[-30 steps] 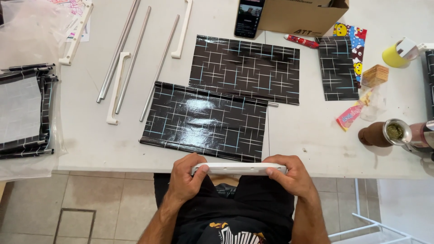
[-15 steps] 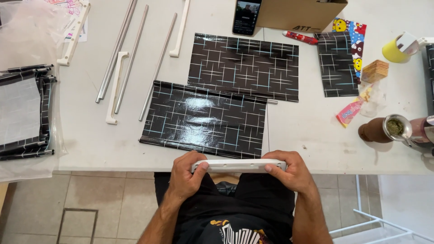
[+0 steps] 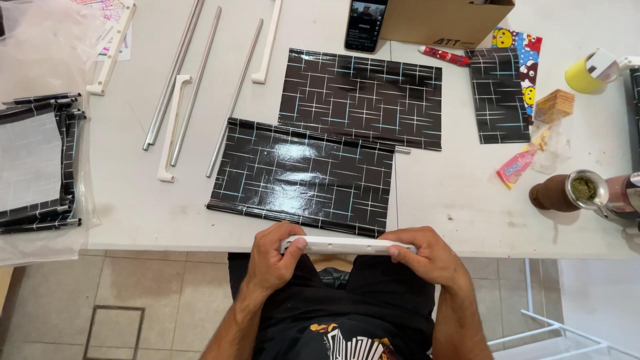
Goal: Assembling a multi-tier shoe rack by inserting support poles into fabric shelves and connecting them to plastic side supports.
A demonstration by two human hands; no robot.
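Just off the near table edge (image 3: 167, 241), above the person's lap, a white plastic bar (image 3: 347, 245) lies level, gripped at its ends by the left hand (image 3: 273, 257) and the right hand (image 3: 427, 257), fingers curled closed. Beyond it lies a black patterned sheet (image 3: 300, 175); further right, a gourd cup (image 3: 567, 193) holds green herb.
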